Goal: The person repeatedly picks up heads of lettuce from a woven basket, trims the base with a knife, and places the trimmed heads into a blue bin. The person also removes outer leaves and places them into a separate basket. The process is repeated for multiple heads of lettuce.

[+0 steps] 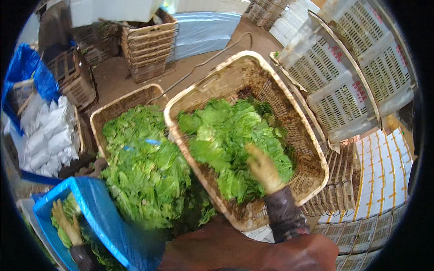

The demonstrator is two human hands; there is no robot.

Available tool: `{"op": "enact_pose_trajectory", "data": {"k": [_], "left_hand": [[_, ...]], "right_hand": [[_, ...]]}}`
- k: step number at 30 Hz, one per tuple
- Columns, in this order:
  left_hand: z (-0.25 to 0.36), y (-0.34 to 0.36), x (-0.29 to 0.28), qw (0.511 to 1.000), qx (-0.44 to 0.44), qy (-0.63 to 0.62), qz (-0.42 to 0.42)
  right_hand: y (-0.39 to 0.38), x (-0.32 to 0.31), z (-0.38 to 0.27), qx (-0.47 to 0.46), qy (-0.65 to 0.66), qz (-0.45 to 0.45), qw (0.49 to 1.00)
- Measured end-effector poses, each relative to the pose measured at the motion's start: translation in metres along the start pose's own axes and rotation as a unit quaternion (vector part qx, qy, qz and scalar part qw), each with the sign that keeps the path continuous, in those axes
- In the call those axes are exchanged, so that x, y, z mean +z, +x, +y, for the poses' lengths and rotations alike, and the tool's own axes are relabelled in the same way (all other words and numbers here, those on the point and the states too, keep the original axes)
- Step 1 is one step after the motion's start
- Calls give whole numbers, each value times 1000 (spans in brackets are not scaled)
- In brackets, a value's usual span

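Observation:
My left hand [68, 221], in a pale yellow glove, lies with fingers stretched over green leafy heads [71, 203] inside a blue-lined crate [86, 189] at lower left. My right hand [262, 167], gloved alike, reaches over loose lettuce-like leaves [212, 122] in a dirty beige plastic crate [289, 126], its fingers extended and slightly bent, touching or just above the leaves. Between my hands a second crate [97, 128] is heaped with green leaves [140, 176], with small blue bits among them.
Stacked crates [147, 49] stand behind on the brown floor [190, 74], where a curved rod or hose [203, 63] crosses. White packets [49, 135] fill a blue-lined container at left. Large pale slatted crates [343, 72] rise at right, above white boards with orange strips [379, 167].

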State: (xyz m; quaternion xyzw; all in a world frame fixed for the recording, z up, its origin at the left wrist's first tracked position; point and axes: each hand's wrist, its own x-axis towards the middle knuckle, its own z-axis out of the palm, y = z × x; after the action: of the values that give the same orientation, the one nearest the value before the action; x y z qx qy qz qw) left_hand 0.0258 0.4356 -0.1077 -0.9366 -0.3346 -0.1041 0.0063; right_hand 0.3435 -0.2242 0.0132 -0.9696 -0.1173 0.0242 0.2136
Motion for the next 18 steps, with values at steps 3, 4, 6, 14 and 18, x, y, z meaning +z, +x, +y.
{"op": "enact_pose_trajectory", "data": {"k": [3, 4, 6, 14, 18], "left_hand": [[132, 5, -22, 930, -58, -258, 255], [195, 5, -14, 928, -62, -311, 196], [332, 11, 15, 921, 6, -372, 114], [723, 113, 159, 870, 127, -119, -462], [722, 41, 152, 879, 238, 24, -413]], "right_hand": [[127, -56, 59, 145, 24, 39, 988], [164, -61, 78, 195, 54, -24, 979], [222, -52, 110, 260, -3, -51, 964], [329, 116, 155, 30, -47, -223, 973], [284, 154, 174, -36, 61, -115, 991]]}}
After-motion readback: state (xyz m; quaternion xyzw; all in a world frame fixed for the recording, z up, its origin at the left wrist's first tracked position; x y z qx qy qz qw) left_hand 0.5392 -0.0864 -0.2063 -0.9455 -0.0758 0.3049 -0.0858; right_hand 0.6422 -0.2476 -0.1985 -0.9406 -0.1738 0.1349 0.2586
